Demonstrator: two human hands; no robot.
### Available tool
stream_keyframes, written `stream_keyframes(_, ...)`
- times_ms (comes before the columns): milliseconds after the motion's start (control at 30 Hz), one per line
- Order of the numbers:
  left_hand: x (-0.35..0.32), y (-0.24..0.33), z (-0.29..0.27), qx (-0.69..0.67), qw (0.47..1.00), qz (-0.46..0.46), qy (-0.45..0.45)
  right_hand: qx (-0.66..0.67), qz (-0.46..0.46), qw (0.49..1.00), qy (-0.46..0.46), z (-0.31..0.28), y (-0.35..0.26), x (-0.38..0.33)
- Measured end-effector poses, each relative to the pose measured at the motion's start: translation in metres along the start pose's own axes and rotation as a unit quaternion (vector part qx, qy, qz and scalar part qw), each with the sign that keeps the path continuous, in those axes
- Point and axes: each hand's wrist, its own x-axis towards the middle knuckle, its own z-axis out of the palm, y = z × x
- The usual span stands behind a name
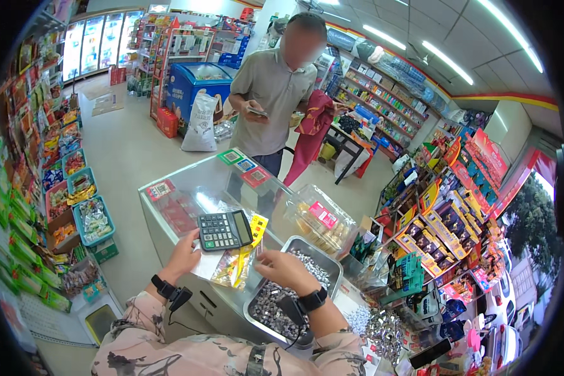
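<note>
A black calculator [222, 230] with a grey screen lies tilted on the glass counter. My left hand [182, 255] is closed at its left edge, fingers against the side. Partly under the calculator is a clear plastic packet with yellow and red print [237, 268], beside a white sheet [207, 266]. My right hand [287, 269] hovers at the packet's right side with curled fingers. Whatever these fingers hold, if anything, is too small to make out. Below my right wrist stands a metal tray [252, 315] heaped with small silvery wrapped pieces.
Across the glass counter [197, 172] stands a person [269, 94] with a phone [257, 111] and dark red cloth [316, 122]. A clear plastic box [323, 219] sits behind the tray. Shelves of packaged goods [445, 225] rise at right; baskets of snacks [94, 219] line the left.
</note>
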Motion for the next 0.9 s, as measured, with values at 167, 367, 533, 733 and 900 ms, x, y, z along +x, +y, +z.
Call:
stream_keyframes(167, 0.003, 0.001, 0.007, 0.039, 0.999, 0.016, 0.009, 0.016, -0.011, 1.0, -0.005, -0.003, -0.003, -0.032)
stream_keyframes(367, 0.001, 0.011, 0.011, 0.105, 0.994, -0.003, -0.002, 0.119, 0.024, 0.992, 0.029, 0.0, 0.006, -0.075)
stream_keyframes(533, 0.002, 0.01, 0.006, 0.106, 0.994, -0.022, -0.005, 0.187, 0.062, 0.976, 0.091, 0.009, 0.013, -0.109)
stream_keyframes(733, 0.0, 0.021, -0.009, 0.008, 0.999, -0.016, 0.037, 0.296, 0.119, 0.925, 0.207, 0.04, 0.047, -0.152)
stream_keyframes(900, 0.001, 0.141, -0.03, -0.233, 0.968, 0.075, -0.048, 0.385, 0.146, 0.844, 0.342, 0.052, 0.057, -0.167)
